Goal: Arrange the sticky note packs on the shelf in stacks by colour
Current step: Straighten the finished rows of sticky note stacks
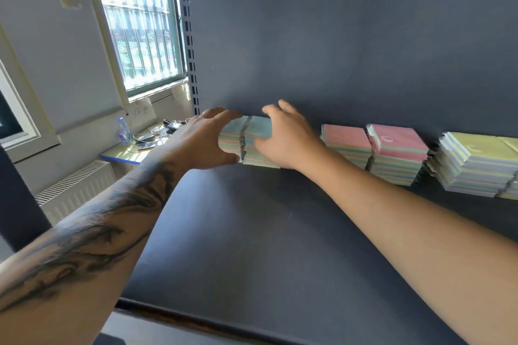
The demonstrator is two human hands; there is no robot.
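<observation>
On matte shelf (252, 232), both hands (201, 140) clasp square blue-topped stacks (246, 131).

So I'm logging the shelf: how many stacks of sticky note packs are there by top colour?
Blue-topped: 2, side by side, between the left hand and right hand
Pink-topped: 2
Yellow-topped: 1 in full view; a second may begin at the frame's right edge
Total: 5 stacks

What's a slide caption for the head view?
Both hands steady blue-topped sticky note stacks beside pink stacks on the shelf.
</observation>
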